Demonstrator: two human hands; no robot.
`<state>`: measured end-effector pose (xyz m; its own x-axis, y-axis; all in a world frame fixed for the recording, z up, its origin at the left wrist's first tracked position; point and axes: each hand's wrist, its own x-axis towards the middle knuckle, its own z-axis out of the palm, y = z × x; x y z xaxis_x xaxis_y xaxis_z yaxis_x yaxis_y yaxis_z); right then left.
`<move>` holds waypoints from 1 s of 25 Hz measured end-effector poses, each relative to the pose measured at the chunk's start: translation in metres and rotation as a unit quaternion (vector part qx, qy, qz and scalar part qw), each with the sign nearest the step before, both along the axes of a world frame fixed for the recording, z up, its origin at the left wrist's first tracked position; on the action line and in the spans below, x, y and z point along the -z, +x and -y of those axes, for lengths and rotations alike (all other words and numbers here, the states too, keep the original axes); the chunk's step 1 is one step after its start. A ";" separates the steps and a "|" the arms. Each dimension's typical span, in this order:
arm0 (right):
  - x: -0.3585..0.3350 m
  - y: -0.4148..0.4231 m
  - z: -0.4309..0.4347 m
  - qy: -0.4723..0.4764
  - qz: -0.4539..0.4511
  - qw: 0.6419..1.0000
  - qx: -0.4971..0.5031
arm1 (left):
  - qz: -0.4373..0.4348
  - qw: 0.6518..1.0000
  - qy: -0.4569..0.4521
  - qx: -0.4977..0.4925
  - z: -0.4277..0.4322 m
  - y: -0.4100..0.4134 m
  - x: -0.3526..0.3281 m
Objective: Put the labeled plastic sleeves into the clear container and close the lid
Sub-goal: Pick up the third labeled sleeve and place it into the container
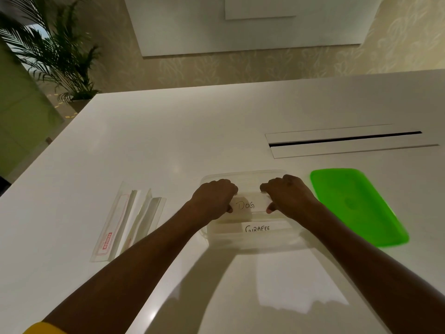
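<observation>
While the white table (pixel 168 141) fills most of the view, a potted palm (pixel 55 51) stands on the floor beyond its far left corner, and a long cable slot (pixel 344 139) is set into the tabletop at the far right. Two bare forearms reach in from the near edge toward the middle of the table, with a yellow cuff (pixel 45 329) showing at the bottom left.

The green lid (pixel 356 206) lies flat on the table just to the right of the clear container (pixel 243 173), apart from it, so the container stands open. The container sits at the centre of the table, its long side across the view. Left of it, well apart, a small pile of loose plastic sleeves (pixel 127 220) lies on the table, one with a red printed strip.

Over the container, the left hand (pixel 213 198) and the right hand (pixel 287 196) are both curled, knuckles up. Each pinches one end of the DOG sleeve (pixel 245 205) between thumb and fingers, the left hand at its left end and the right hand at its right end. That sleeve is held crosswise within the container's outline, its handwritten label facing up; whether it touches the bottom cannot be told. Nearer the front wall, the GIRAFEE sleeve (pixel 257 228) lies inside the container, parallel to the held one.
</observation>
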<state>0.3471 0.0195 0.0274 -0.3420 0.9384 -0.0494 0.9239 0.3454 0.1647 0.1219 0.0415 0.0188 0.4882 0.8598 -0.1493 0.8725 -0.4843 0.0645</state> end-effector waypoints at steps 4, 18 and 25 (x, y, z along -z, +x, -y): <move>0.005 0.003 -0.001 -0.001 0.003 1.000 -0.012 | -0.019 1.000 0.024 0.004 0.003 0.001 -0.001; -0.006 -0.002 0.002 -0.040 -0.002 0.999 -0.003 | -0.080 0.995 0.067 0.007 0.018 0.000 -0.005; -0.024 -0.009 0.010 -0.074 -0.089 0.993 0.031 | -0.035 0.996 0.083 0.015 0.029 0.003 -0.023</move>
